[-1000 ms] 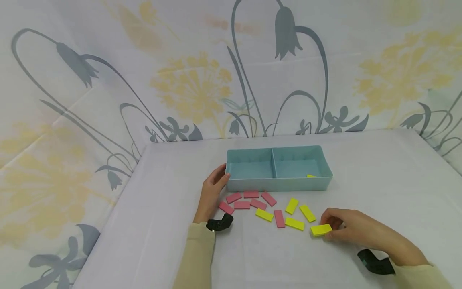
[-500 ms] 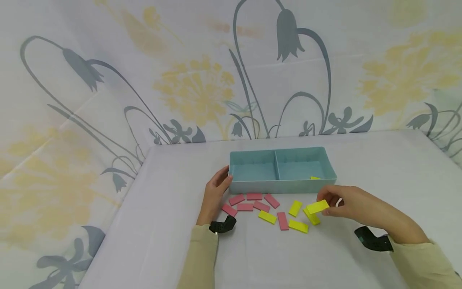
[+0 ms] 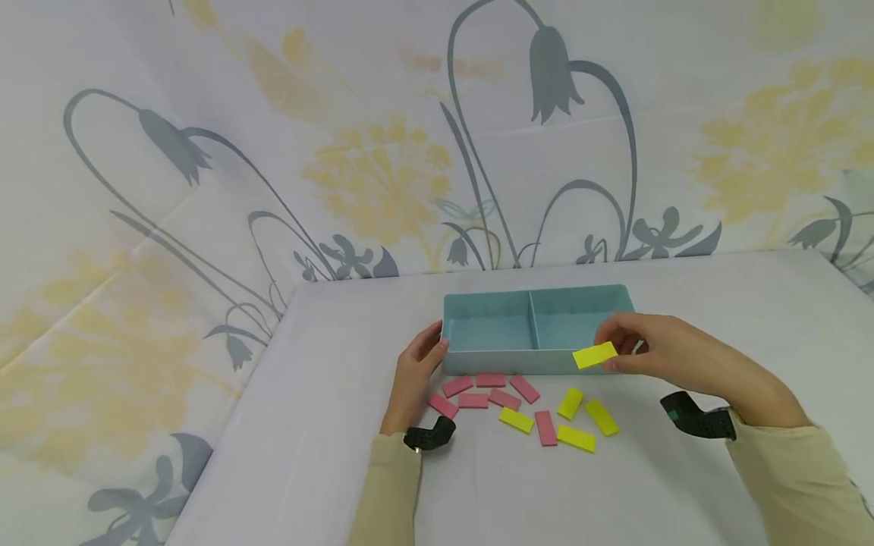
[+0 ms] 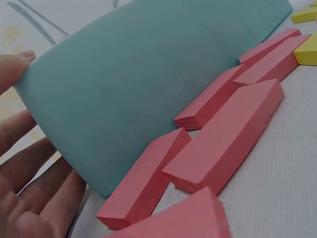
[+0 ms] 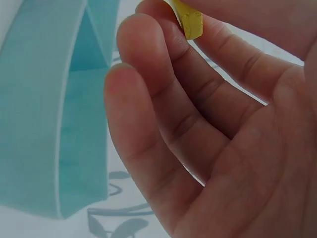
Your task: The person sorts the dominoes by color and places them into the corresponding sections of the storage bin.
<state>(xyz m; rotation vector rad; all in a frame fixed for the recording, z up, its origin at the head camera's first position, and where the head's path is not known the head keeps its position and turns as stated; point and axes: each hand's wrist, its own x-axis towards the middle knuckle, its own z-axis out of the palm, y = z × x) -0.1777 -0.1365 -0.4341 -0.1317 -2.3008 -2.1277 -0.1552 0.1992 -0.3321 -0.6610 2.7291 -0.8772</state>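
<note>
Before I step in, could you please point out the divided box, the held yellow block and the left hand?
Divided box (image 3: 505, 363): head view, on its front wall.
Held yellow block (image 3: 591, 356): head view, on its broad face.
Left hand (image 3: 411, 378): head view, on the back of it.

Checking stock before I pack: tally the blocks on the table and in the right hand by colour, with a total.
Pink blocks: 7, all on the table
Yellow blocks: 5, with 4 on the table and 1 in the right hand
Total: 12
</note>
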